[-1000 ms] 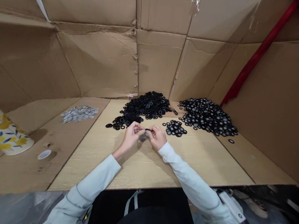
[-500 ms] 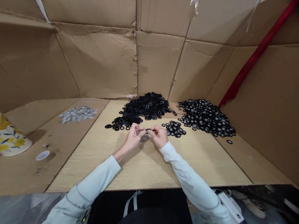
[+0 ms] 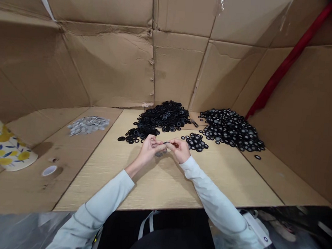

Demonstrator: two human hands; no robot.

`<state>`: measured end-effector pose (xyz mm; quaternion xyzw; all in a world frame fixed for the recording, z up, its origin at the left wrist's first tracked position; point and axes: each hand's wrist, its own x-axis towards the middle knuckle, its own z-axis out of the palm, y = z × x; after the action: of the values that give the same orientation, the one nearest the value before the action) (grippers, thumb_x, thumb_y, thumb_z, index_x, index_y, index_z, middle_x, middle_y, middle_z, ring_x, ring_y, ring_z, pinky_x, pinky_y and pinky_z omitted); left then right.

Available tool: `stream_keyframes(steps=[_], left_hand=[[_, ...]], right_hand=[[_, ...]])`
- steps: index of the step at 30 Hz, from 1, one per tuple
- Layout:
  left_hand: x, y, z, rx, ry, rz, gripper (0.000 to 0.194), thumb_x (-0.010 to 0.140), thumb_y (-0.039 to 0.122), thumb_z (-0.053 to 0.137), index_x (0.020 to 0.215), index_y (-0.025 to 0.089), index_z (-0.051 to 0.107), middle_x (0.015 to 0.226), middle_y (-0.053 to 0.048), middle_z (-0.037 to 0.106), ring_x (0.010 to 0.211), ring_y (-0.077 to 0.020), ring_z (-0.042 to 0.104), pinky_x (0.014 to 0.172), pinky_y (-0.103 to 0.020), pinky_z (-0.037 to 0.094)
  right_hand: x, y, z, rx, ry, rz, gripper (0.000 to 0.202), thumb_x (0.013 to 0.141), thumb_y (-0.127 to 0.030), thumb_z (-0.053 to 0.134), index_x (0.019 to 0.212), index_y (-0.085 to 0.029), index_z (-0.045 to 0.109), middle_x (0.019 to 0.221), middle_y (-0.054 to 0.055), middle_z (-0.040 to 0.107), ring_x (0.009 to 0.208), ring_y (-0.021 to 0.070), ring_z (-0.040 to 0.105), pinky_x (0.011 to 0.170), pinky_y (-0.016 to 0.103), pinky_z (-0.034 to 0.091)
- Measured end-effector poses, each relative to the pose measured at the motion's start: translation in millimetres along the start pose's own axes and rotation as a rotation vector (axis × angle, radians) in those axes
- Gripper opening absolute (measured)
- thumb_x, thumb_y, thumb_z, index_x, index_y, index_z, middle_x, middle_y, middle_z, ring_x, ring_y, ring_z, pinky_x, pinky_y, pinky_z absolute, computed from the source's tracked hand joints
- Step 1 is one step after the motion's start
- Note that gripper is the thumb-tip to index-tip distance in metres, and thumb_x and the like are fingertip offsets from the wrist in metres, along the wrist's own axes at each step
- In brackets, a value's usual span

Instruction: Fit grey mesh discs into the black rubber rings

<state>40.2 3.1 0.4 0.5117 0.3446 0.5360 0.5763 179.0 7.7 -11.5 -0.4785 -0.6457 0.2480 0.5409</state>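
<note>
My left hand (image 3: 149, 149) and my right hand (image 3: 180, 150) meet over the middle of the pale board (image 3: 160, 190). Between their fingertips is a small black ring (image 3: 166, 143), which both hands pinch. A few grey discs (image 3: 159, 154) show just beneath the fingers. Behind my hands rises a heap of black rings (image 3: 165, 116). Just right of my right hand lies a small cluster of black rings with pale centres (image 3: 196, 142). A larger heap of such filled rings (image 3: 232, 130) spreads farther right.
Grey discs (image 3: 88, 125) form a pile at the left. A floral-patterned object (image 3: 9, 147) and a white round piece (image 3: 49, 170) are on the left cardboard. A small tool (image 3: 194, 123) lies between the heaps. Cardboard walls (image 3: 107, 65) enclose the back and sides.
The view has shifted slightly. My fingers have moved a little around the ring, and both hands remain together at the same place over the board.
</note>
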Motion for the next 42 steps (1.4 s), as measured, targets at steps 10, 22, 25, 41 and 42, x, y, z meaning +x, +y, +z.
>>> stream_keyframes(steps=[10, 22, 25, 41, 42], left_hand=[[-10.2, 1.6, 16.5, 0.042, 0.223, 0.217, 0.039, 0.060, 0.017, 0.068, 0.070, 0.022, 0.031, 0.065, 0.007, 0.056, 0.062, -0.0096, 0.059, 0.061, -0.024, 0.047], [-6.6, 4.9, 4.0, 0.044, 0.100, 0.129, 0.035, 0.057, 0.020, 0.071, 0.071, 0.020, 0.038, 0.074, 0.001, 0.064, 0.071, -0.0144, 0.063, 0.067, -0.030, 0.051], [-4.1, 2.4, 4.8, -0.012, 0.075, 0.056, 0.038, 0.055, 0.021, 0.072, 0.074, 0.020, 0.039, 0.071, 0.003, 0.060, 0.062, -0.0121, 0.062, 0.062, -0.028, 0.051], [-1.8, 6.4, 2.7, 0.040, 0.041, -0.019, 0.037, 0.051, 0.017, 0.076, 0.085, 0.015, 0.062, 0.081, -0.007, 0.067, 0.073, -0.0181, 0.064, 0.068, -0.031, 0.049], [-1.3, 7.9, 1.7, 0.072, 0.043, -0.025, 0.035, 0.051, 0.018, 0.076, 0.082, 0.014, 0.062, 0.075, -0.006, 0.067, 0.068, -0.0181, 0.063, 0.064, -0.031, 0.049]], right_hand=[[-3.4, -8.8, -2.7, -0.161, 0.037, -0.088, 0.018, 0.073, -0.030, 0.053, 0.064, -0.017, 0.060, 0.065, 0.002, 0.058, 0.057, 0.0128, 0.050, 0.055, 0.024, 0.040], [-6.2, -14.3, 2.7, -0.201, 0.075, -0.113, 0.015, 0.074, -0.027, 0.052, 0.063, -0.018, 0.057, 0.064, 0.002, 0.055, 0.060, 0.0137, 0.051, 0.060, 0.026, 0.042], [-4.9, -12.3, 1.8, -0.089, 0.041, -0.065, 0.016, 0.072, -0.029, 0.053, 0.065, -0.017, 0.059, 0.065, 0.002, 0.057, 0.059, 0.0130, 0.051, 0.057, 0.025, 0.042], [1.1, -2.2, 2.2, 0.190, -0.064, 0.110, 0.024, 0.063, -0.040, 0.059, 0.060, -0.016, 0.060, 0.057, 0.001, 0.059, 0.050, 0.0109, 0.049, 0.046, 0.023, 0.038], [0.6, -1.6, 2.7, 0.179, -0.068, 0.110, 0.024, 0.064, -0.040, 0.058, 0.060, -0.016, 0.061, 0.057, 0.001, 0.059, 0.050, 0.0111, 0.049, 0.046, 0.023, 0.038]])
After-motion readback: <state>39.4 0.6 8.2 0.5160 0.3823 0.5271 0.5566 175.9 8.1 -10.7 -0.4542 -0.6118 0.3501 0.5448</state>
